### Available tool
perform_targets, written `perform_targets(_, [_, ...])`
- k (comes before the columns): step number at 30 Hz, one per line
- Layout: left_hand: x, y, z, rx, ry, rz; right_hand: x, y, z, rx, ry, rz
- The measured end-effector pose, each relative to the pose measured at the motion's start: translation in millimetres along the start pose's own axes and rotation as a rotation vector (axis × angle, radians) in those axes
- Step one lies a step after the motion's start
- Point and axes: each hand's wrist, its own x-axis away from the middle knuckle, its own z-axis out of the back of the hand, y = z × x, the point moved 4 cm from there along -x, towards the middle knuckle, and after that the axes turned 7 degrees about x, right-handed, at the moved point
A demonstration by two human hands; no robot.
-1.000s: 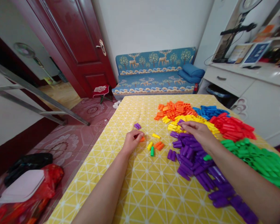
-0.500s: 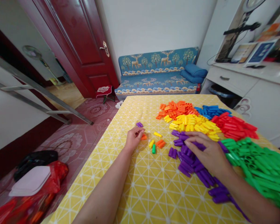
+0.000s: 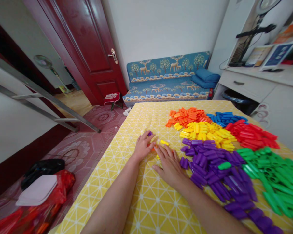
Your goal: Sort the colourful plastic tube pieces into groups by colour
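Observation:
Loose plastic pieces lie on a table with a yellow patterned cloth (image 3: 122,182). My left hand (image 3: 144,146) rests low over the cloth, fingers spread, beside a purple piece (image 3: 149,133) and over partly hidden orange ones. Beside it, my right hand (image 3: 169,165) lies palm down with its fingers apart, covering some small pieces. A yellow piece (image 3: 164,142) shows just beyond my right fingertips. To the right is a purple pile (image 3: 210,162) with one green piece (image 3: 224,166) on top.
Farther back are orange (image 3: 188,116), yellow (image 3: 207,131), blue (image 3: 226,118) and red (image 3: 254,135) piles. A green pile (image 3: 275,178) lies at the right. Beyond the table stand a blue patterned sofa (image 3: 166,79) and a white cabinet (image 3: 249,87).
My right hand has moved left from the purple pile to the small pieces near my left hand, and its fingers have spread. My left fingers have opened. The view has shifted slightly.

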Motion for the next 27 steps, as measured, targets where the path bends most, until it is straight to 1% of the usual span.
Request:
perform_targets(2, [-0.6, 5.4, 1.4, 0.032, -0.024, -0.037, 0.5, -1.1, 2.0, -0.046, 0.029, 0.023])
perform_targets(4, [-0.6, 12.8, 3.4, 0.135, -0.041, -0.08, -0.6, 0.4, 5.8, -0.128, 0.091, 0.024])
perform_targets(8, [1.9, 25.6, 5.5, 0.336, -0.051, -0.074, -4.4, 8.7, 14.9, -0.358, 0.295, -0.01])
perform_targets(10, [3.6, 30.7, 4.6, 0.361, -0.059, -0.069, -5.5, 12.2, 17.7, -0.425, 0.374, -0.022])
perform_targets(12, [4.7, 34.6, 2.6, 0.365, -0.08, -0.077, -6.2, 14.3, 18.3, -0.443, 0.404, -0.033])
perform_targets(14, [5.2, 35.7, -0.3, 0.381, -0.11, -0.067, -6.7, 15.3, 17.2, -0.438, 0.413, -0.042])
perform_targets(16, [5.4, 33.7, -3.3, 0.442, -0.131, -0.02, -7.0, 16.3, 15.0, -0.424, 0.421, -0.054])
perform_targets(20, [6.5, 26.6, -8.3, 0.706, -0.141, 0.121, -7.7, 18.3, 7.3, -0.382, 0.41, -0.076])
perform_targets(22, [7.7, 25.1, -10.4, 0.833, -0.155, 0.179, -8.3, 18.7, 3.0, -0.379, 0.382, -0.082])
perform_targets(24, [9.4, 26.1, -12.3, 0.919, -0.191, 0.207, -9.0, 19.0, -1.2, -0.389, 0.331, -0.095])
perform_targets(27, [11.8, 28.0, -14.4, 0.965, -0.23, 0.256, -10.4, 19.4, -5.0, -0.413, 0.256, -0.119])
